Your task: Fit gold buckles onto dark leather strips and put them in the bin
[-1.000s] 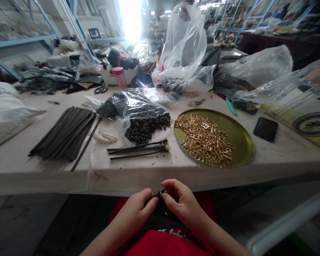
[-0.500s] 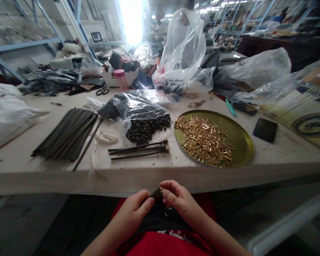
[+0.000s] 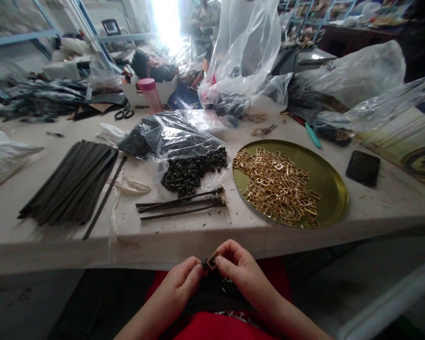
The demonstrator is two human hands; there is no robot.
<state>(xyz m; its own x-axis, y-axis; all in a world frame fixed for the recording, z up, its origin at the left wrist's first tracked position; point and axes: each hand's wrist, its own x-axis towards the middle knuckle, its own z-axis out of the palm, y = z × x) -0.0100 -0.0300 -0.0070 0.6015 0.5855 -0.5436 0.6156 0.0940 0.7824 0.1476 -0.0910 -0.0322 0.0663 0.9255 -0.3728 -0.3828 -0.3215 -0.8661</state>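
Note:
Below the table's front edge, over my lap, my left hand (image 3: 182, 279) and my right hand (image 3: 238, 266) pinch together on a dark strap end with a small gold buckle (image 3: 212, 259) on it. My left fingers hold the dark strap, my right fingers grip the buckle. On the table above lie three dark straps with buckles fitted (image 3: 179, 203). A round gold tray (image 3: 331, 182) holds several loose gold buckles (image 3: 278, 184). A stack of plain dark straps (image 3: 71, 182) lies at the left.
An open clear bag of small dark loops (image 3: 189, 160) sits mid-table. A black phone (image 3: 363, 167) lies at the right, a teal tool (image 3: 312, 135) behind the tray. A pink cup (image 3: 149, 94), scissors (image 3: 123, 113) and large plastic bags (image 3: 246, 52) crowd the back.
The view has tipped down and shifted a little. My hands stay together at my lap; the gold buckle now shows more plainly between my fingertips.

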